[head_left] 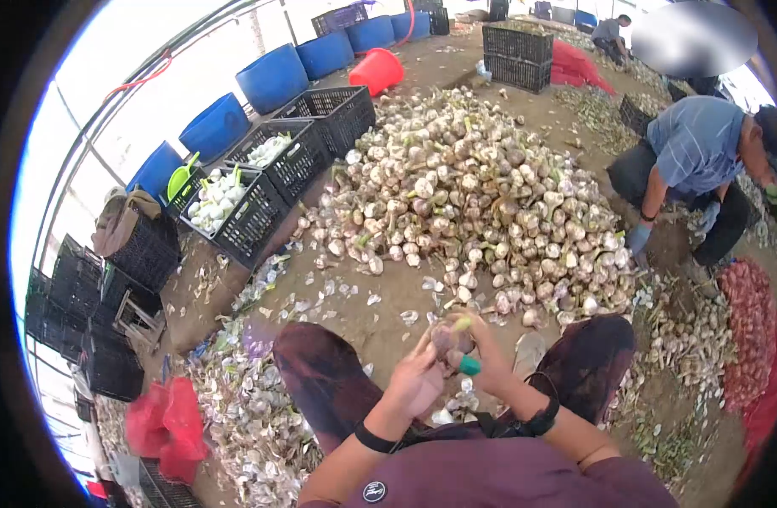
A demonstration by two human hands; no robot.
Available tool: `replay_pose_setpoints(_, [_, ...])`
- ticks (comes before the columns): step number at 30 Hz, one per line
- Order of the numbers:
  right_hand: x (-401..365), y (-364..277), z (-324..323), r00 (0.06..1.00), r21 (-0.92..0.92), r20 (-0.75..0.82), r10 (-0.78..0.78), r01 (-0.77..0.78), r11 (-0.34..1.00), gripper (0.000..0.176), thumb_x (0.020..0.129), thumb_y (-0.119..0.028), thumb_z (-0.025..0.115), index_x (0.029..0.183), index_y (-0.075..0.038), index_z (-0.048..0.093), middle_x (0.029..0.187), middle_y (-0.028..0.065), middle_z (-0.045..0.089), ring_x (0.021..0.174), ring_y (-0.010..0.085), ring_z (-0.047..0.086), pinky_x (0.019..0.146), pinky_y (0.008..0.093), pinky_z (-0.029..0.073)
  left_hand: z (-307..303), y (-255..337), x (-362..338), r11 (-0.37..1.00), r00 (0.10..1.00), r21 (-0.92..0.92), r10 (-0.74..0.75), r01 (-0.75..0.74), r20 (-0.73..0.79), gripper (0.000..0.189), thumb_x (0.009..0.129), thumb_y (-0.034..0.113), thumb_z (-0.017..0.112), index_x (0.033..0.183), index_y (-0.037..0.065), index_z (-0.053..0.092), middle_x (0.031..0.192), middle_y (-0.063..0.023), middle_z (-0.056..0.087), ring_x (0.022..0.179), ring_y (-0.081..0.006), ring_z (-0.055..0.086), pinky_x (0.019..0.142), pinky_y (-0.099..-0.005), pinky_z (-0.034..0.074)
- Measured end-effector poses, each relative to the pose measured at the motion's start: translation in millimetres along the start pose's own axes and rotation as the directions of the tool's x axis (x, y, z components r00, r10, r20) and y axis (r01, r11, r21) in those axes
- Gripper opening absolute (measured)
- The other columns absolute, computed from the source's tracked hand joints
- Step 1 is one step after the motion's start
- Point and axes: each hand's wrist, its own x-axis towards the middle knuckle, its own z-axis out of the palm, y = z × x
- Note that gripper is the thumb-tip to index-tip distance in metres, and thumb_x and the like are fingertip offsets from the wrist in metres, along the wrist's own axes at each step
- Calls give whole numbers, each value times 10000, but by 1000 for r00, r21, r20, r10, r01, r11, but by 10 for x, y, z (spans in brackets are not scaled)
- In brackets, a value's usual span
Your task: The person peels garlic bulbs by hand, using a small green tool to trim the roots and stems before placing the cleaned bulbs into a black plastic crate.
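Observation:
Between my knees, my left hand (418, 381) and my right hand (492, 360) come together around a garlic bulb (450, 339) with a purplish skin and a pale stem end. The left fingers are closed around the bulb from the side. My right hand is curled against it, with a small green piece (470, 365) showing at its palm, perhaps a tool's handle; the rest of it is hidden. Just beyond my hands a large heap of garlic bulbs (481, 186) lies on the ground. Peeled white garlic (464, 402) sits below the hands.
Black crates (248, 224) stand left of the heap, two holding white bulbs, with blue barrels (272, 76) behind. Peelings (253, 415) and a red mesh bag (168, 427) lie at left. A gloved co-worker (697, 144) crouches at right near a filled red net sack (746, 330).

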Motion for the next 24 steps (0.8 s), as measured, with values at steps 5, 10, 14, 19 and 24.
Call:
replay_pose_setpoints(5, [-87,-75,-252,976,296,30,216,-215,931,395,788,-169,626,1133,-49,474,989,109,513,968,240,498,844,361,401,-107,-154,98,985,993,151,96,-86,-63,586,836,54,562,1332,57,252,1239,-148,428,1109,-270,484,909,-358,435])
replay_pose_setpoints(10, [-231,159,-469,876,426,14,482,-441,790,220,845,-168,582,1021,-57,513,856,31,536,746,103,495,612,254,410,-115,-384,391,510,934,798,309,-320,177,573,745,-50,590,1224,79,305,1196,-94,390,1126,-200,438,927,-321,414])
replay_pose_setpoints(14, [-353,311,-644,763,550,121,635,-584,597,114,851,-178,579,885,-70,574,777,-5,546,630,62,484,510,221,384,137,-602,453,386,912,839,301,-384,279,565,680,-143,596,1131,82,341,1207,-72,345,1135,-181,420,921,-305,411])
replay_pose_setpoints(19, [-306,136,-854,730,588,110,674,-595,548,156,837,-194,606,893,-51,579,743,5,566,614,83,515,526,257,412,167,-680,527,427,919,820,274,-381,284,572,670,-131,637,1116,88,351,1220,-74,341,1130,-184,425,920,-311,413])
replay_pose_setpoints(24, [-337,262,-937,840,282,-48,540,-508,814,226,823,-192,624,946,-10,572,779,45,598,666,135,532,612,309,446,308,-689,563,524,933,777,266,-350,241,565,691,-96,651,1133,83,349,1201,-72,377,1097,-183,455,914,-319,423])
